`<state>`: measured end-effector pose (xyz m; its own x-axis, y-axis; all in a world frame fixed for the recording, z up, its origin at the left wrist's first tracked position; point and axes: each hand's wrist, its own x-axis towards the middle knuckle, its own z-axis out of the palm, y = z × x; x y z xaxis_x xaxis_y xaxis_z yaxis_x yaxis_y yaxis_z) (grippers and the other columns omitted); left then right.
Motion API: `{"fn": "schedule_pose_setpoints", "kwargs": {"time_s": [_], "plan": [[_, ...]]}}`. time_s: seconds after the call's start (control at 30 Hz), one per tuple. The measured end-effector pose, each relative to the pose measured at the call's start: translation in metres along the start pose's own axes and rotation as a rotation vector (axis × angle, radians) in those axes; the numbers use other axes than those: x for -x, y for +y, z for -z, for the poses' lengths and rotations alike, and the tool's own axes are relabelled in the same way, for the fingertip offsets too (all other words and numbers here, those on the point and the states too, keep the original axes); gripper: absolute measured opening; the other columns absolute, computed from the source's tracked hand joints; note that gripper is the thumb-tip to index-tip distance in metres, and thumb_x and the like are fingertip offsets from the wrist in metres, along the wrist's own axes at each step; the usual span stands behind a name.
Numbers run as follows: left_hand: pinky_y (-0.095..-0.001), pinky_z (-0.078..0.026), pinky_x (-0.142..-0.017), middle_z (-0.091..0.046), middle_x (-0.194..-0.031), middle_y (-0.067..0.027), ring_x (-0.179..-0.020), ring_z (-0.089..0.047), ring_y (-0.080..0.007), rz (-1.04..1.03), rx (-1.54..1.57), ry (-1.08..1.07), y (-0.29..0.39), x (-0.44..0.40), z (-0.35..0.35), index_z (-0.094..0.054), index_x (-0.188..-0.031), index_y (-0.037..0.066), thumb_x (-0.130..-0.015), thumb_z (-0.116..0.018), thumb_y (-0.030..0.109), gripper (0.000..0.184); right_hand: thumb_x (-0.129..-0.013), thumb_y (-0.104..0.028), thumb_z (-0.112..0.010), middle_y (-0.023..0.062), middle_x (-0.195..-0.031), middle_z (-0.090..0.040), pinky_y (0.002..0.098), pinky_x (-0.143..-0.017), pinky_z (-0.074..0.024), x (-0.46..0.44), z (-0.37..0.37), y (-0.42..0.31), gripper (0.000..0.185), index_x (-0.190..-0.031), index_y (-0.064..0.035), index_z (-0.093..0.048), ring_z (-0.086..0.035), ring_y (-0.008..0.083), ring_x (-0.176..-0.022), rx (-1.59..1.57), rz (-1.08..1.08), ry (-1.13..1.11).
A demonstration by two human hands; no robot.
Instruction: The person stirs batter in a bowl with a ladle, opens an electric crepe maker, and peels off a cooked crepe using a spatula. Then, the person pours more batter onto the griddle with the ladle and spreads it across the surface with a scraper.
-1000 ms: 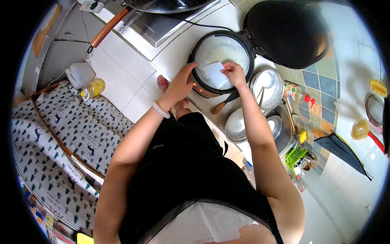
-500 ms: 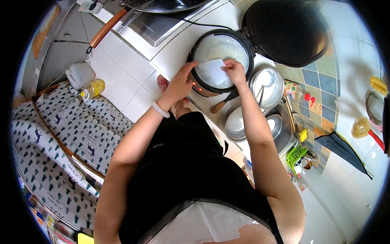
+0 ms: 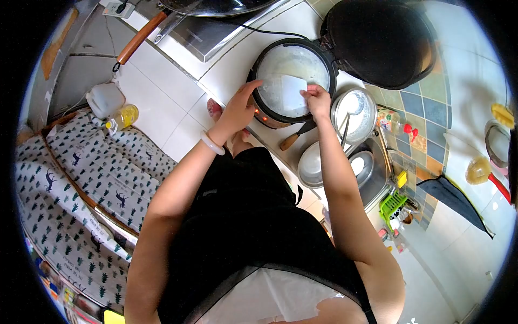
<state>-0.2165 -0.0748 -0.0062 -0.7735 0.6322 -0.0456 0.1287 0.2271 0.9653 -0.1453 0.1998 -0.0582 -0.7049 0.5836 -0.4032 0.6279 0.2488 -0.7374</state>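
A round black electric griddle (image 3: 330,66) stands open on the counter, its pan coated with a thin layer of pale batter (image 3: 271,65). My right hand (image 3: 318,100) pinches a flat white scraper (image 3: 293,94) by its right edge. The scraper lies over the batter in the lower right part of the pan. At the griddle's left rim is my left hand (image 3: 236,110), its fingers stretched out and holding nothing; whether they touch the rim I cannot tell. Small orange lights glow on the griddle's front, beside that hand.
Right of the griddle, a metal bowl (image 3: 367,128) holds white batter and a ladle (image 3: 352,108). The raised griddle lid (image 3: 377,43) leans behind. A wooden-handled tool (image 3: 291,141) lies by the griddle, near the sink (image 3: 381,181). A pan's wooden handle (image 3: 141,38) juts past the counter edge.
My right hand has shifted slightly right, and the scraper has turned and moved with it across the pan. My left hand stays by the rim.
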Motion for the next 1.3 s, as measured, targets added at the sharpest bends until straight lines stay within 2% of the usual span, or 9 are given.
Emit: {"fn": "schedule_pose_setpoints", "kwargs": {"time_s": [0.07,0.23,0.4,0.53,0.63,0.8,0.9,1.1,1.3], "plan": [[-0.0381,-0.033,-0.109,-0.046,-0.136,-0.0204,-0.129,-0.042,-0.0363,0.026,-0.001,-0.002,0.0,0.0,0.0,-0.044,-0.134,0.004,-0.072,-0.045,-0.009,0.063,-0.076,-0.004,-0.076,0.0074,-0.079,-0.07,0.0275,-0.065,-0.0505,0.009,0.009,-0.005,0.019,-0.092,-0.0018,-0.066,-0.063,0.0119,-0.07,-0.05,-0.06,-0.017],[-0.0407,-0.026,-0.114,-0.041,-0.142,-0.0158,-0.135,-0.036,-0.0329,0.084,0.022,-0.052,0.003,0.001,0.002,-0.041,-0.139,0.01,-0.073,-0.046,-0.011,0.07,-0.076,-0.006,-0.076,0.0096,-0.079,-0.07,0.0283,-0.067,-0.0497,0.005,-0.018,-0.019,0.021,-0.095,-0.0025,-0.067,-0.064,0.0139,-0.072,0.035,0.155,-0.236],[-0.0411,-0.026,-0.114,-0.041,-0.142,-0.0169,-0.135,-0.036,-0.0337,0.065,0.0,-0.046,0.003,0.002,0.001,-0.04,-0.139,0.01,-0.073,-0.045,-0.011,0.07,-0.076,-0.007,-0.076,0.0085,-0.078,-0.07,0.0289,-0.067,-0.0499,-0.017,-0.004,-0.022,0.021,-0.095,-0.0043,-0.068,-0.063,0.0144,-0.07,0.225,0.195,-0.152],[-0.0404,-0.026,-0.114,-0.041,-0.141,-0.018,-0.135,-0.036,-0.0341,0.073,0.023,-0.037,0.004,0.003,0.002,-0.04,-0.14,0.009,-0.073,-0.046,-0.01,0.07,-0.076,-0.008,-0.075,0.0078,-0.081,-0.069,0.0295,-0.068,-0.0501,-0.022,0.0,-0.01,0.02,-0.096,-0.0058,-0.069,-0.063,0.0157,-0.072,-0.092,0.155,-0.341],[-0.0404,-0.026,-0.114,-0.041,-0.141,-0.0182,-0.135,-0.036,-0.034,0.083,0.015,-0.041,0.005,0.003,0.001,-0.04,-0.14,0.009,-0.073,-0.046,-0.01,0.07,-0.076,-0.007,-0.075,0.0073,-0.081,-0.069,0.0288,-0.067,-0.0495,-0.016,-0.011,-0.014,0.02,-0.095,-0.0057,-0.069,-0.063,0.0146,-0.071,0.142,0.22,-0.368],[-0.0377,-0.031,-0.11,-0.044,-0.138,-0.0208,-0.131,-0.04,-0.0357,0.068,0.009,-0.005,0.004,0.003,-0.001,-0.044,-0.135,0.004,-0.073,-0.045,-0.008,0.063,-0.076,-0.004,-0.074,0.0065,-0.077,-0.069,0.0275,-0.065,-0.0491,-0.02,0.009,-0.019,0.018,-0.093,-0.0046,-0.069,-0.062,0.0131,-0.068,0.185,0.18,-0.236],[-0.0376,-0.032,-0.109,-0.045,-0.137,-0.0212,-0.13,-0.04,-0.0359,0.052,0.008,-0.005,0.003,0.002,-0.003,-0.044,-0.134,0.004,-0.073,-0.045,-0.008,0.063,-0.076,-0.002,-0.073,0.0051,-0.076,-0.068,0.0259,-0.064,-0.0484,-0.021,0.006,-0.021,0.017,-0.093,-0.003,-0.068,-0.061,0.0119,-0.068,-0.059,0.197,-0.285],[-0.0392,-0.027,-0.114,-0.041,-0.143,-0.0167,-0.134,-0.036,-0.033,0.123,0.029,-0.074,0.004,-0.001,-0.006,-0.039,-0.141,0.009,-0.074,-0.045,-0.012,0.07,-0.072,-0.006,-0.077,0.0081,-0.078,-0.069,0.0291,-0.066,-0.0512,-0.011,-0.022,-0.024,0.024,-0.094,-0.0033,-0.068,-0.065,0.0164,-0.07,0.153,0.201,-0.201],[-0.0395,-0.033,-0.107,-0.046,-0.134,-0.0256,-0.126,-0.043,-0.0402,0.074,0.079,0.013,-0.013,0.001,-0.014,-0.04,-0.137,0.002,-0.072,-0.044,-0.008,0.065,-0.075,0.001,-0.074,0.0068,-0.08,-0.069,0.0244,-0.064,-0.0498,-0.008,0.011,-0.018,0.018,-0.09,-0.0004,-0.066,-0.063,0.0105,-0.071,-0.082,0.055,-0.202]]}}
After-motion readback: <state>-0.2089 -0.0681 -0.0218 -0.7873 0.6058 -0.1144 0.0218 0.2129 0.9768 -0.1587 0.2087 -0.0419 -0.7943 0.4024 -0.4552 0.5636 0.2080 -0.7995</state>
